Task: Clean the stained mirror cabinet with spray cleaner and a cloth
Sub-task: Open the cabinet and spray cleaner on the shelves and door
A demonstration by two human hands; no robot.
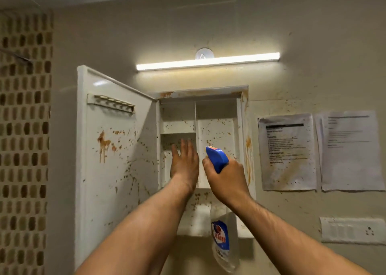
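Note:
The white mirror cabinet [217, 116] hangs on the wall with its door [112, 149] swung open to the left. Brown stains spatter the door's inner face, the shelves and the frame. My right hand [226, 178] is raised in front of the cabinet's right compartment, gripping a clear spray bottle [224, 239] by its blue trigger head [217, 157], nozzle toward the shelves. My left hand [184, 162] is held up flat, fingers together, before the lower left compartment, holding nothing. No cloth is in view.
A lit tube light [207, 61] is mounted above the cabinet. Two stained paper sheets [288, 151] are stuck on the wall to the right, with a switch plate [353, 230] below them. A mosaic tile wall [23, 139] runs along the left.

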